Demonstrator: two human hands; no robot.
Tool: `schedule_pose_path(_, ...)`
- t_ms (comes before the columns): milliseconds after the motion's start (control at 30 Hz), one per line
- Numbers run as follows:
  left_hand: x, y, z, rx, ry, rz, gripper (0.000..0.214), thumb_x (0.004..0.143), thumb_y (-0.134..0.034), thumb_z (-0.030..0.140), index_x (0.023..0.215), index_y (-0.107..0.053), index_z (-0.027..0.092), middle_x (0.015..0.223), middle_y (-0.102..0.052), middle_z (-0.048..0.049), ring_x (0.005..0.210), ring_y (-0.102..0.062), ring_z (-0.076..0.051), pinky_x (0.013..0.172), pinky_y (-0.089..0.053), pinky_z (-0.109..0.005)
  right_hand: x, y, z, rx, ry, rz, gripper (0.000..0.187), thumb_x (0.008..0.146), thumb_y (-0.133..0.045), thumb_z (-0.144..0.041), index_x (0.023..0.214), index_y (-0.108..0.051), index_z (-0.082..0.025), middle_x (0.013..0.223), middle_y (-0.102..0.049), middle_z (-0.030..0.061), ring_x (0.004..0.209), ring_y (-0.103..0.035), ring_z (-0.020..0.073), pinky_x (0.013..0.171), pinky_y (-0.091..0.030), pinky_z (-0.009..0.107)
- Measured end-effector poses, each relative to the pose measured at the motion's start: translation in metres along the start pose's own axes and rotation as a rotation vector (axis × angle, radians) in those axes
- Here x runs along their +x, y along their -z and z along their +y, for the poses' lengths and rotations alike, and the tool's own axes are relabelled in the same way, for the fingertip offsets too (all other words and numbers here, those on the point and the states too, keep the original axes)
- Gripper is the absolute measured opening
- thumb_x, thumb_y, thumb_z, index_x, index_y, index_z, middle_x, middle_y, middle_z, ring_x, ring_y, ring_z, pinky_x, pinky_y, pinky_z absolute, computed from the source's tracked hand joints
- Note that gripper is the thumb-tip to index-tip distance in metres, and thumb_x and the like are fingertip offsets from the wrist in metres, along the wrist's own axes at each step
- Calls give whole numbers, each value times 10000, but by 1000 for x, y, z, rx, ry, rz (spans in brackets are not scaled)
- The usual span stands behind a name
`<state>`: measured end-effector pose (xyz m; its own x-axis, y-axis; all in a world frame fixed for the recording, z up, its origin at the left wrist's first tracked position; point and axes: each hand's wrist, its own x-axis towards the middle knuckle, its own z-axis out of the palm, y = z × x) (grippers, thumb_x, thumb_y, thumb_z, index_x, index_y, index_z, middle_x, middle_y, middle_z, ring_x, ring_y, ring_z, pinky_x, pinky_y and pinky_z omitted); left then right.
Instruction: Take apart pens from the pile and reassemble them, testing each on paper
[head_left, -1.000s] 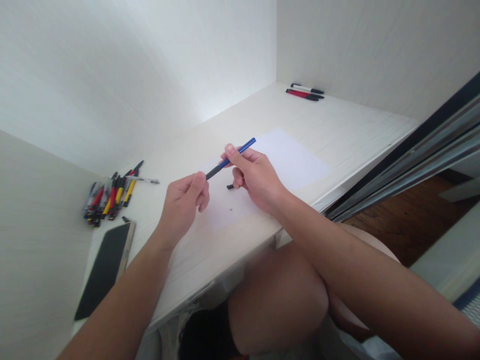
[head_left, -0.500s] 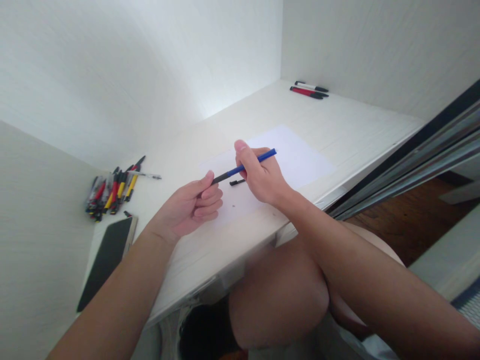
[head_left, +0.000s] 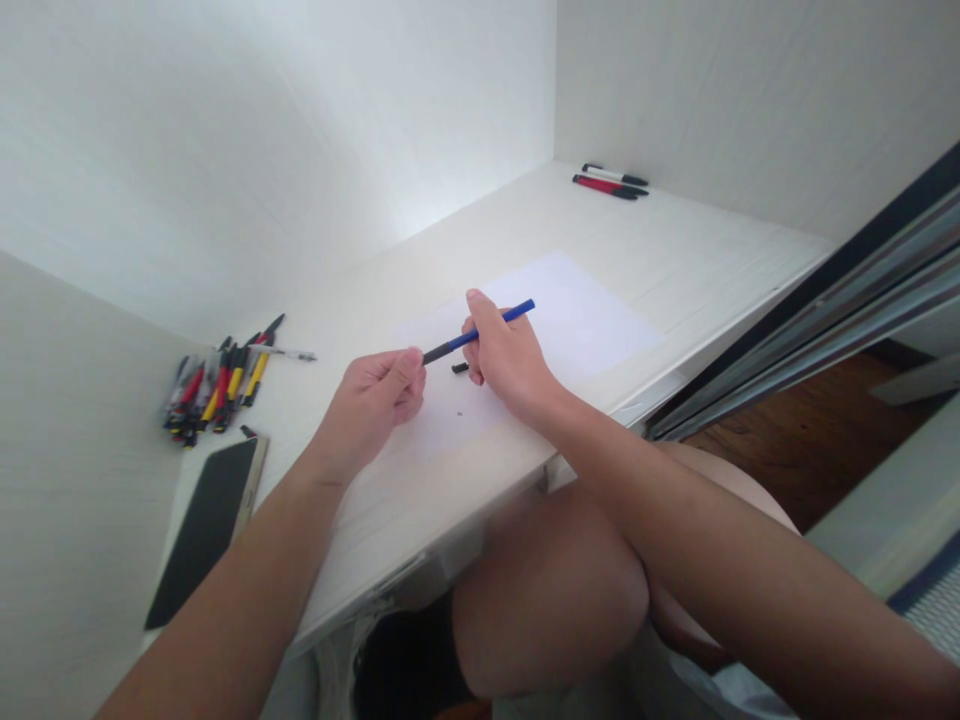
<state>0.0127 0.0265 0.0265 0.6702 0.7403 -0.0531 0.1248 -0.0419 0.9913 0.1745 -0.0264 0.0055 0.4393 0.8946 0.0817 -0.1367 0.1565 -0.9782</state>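
Note:
Between my two hands is a blue pen (head_left: 465, 339) with a dark grip section, held above a sheet of white paper (head_left: 592, 320). My left hand (head_left: 381, 400) is closed, its thumb and fingers pinching the dark end and hiding the tip. My right hand (head_left: 506, 355) closes round the blue barrel, whose end sticks out past the thumb. Under the right hand a small black part (head_left: 460, 369) shows on the paper; the rest of it is hidden. A tiny dark speck (head_left: 460, 413) lies on the paper nearer me.
Several pens (head_left: 217, 385) lie heaped at the left, beside a dark phone-like device (head_left: 210, 530). White and red pens (head_left: 607, 187) rest by the right wall. The white desk (head_left: 420, 500) ends at an edge above my legs, with walls behind it.
My left hand has turned, so its back shows more and its fingers less. My right hand now covers more of the black part on the paper. The view has shifted slightly.

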Motion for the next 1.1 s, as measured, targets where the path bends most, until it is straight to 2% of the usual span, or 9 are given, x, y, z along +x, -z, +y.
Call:
schedule_pose_path(167, -3, -3, 0, 215, -172, 81, 525, 959, -633, 532, 576, -479, 208, 535, -308, 31, 486, -261, -110, 464, -184, -289, 2, 0, -1, 41, -67, -7, 507, 936, -588, -669, 683, -516, -235, 464, -409, -30, 455, -464, 144, 447, -390, 276)
schedule_pose_path(300, -6, -8, 0, 416, -294, 174, 532, 1022, -522, 500, 577, -549, 209, 503, -455, -5, 490, -398, -129, 497, -321, -286, -1, 2, -5, 21, -53, -24, 521, 927, -593, -681, 673, -543, -230, 457, -406, -28, 465, -458, 141, 463, -390, 276)
schedule_pose_path(467, -7, -14, -2, 528, -319, 202, 408, 1026, -518, 456, 753, -690, 206, 510, -524, 10, 487, -457, -134, 530, -383, -275, -8, 4, -10, -99, 73, -41, 565, 959, -528, -679, 633, -544, -218, 499, -452, -10, 551, -492, 134, 526, -368, 261)
schedule_pose_path(667, -5, -10, -8, 536, -344, 253, 391, 1050, -481, 457, 855, -700, 199, 528, -531, 24, 473, -453, -123, 517, -362, -268, -9, 7, -10, -347, 303, 24, 601, 927, -605, -654, 547, -482, -206, 518, -382, -7, 616, -474, 141, 573, -298, 279)
schedule_pose_path(733, -4, -9, -8, 540, -369, 305, 377, 1062, -464, 438, 885, -695, 199, 538, -534, 27, 478, -456, -121, 522, -363, -267, -6, 11, -9, -459, 345, 40, 589, 914, -635, -647, 551, -508, -201, 540, -419, 2, 638, -475, 149, 599, -308, 287)
schedule_pose_path(800, -3, -7, -8, 552, -393, 350, 347, 1066, -467, 415, 916, -692, 198, 562, -550, 25, 495, -471, -120, 533, -370, -266, -4, 14, -8, -628, 373, -16, 507, 921, -669, -587, 616, -594, -189, 639, -547, 30, 688, -508, 160, 652, -343, 296)
schedule_pose_path(900, -2, -6, -8, 583, -403, 393, 305, 1068, -472, 384, 969, -691, 196, 599, -573, 22, 521, -494, -118, 550, -381, -262, -3, 15, -6, -886, 390, -178, 298, 932, -706, -457, 839, -725, -175, 905, -693, 79, 808, -581, 187, 743, -387, 312)
schedule_pose_path(1000, -2, -6, -8, 587, -396, 413, 270, 1058, -496, 381, 1006, -689, 200, 639, -594, 17, 540, -511, -121, 554, -388, -262, -5, 12, -4, -1019, 405, -263, 199, 962, -672, -362, 999, -756, -186, 1061, -716, 96, 894, -625, 210, 779, -408, 321)
schedule_pose_path(1100, -2, -6, -9, 589, -404, 417, 231, 1036, -540, 381, 1014, -689, 206, 680, -616, 5, 582, -540, -133, 565, -402, -265, -6, 11, -2, -1090, 401, -297, 181, 983, -619, -284, 1051, -760, -193, 1116, -720, 104, 949, -645, 232, 782, -418, 332)
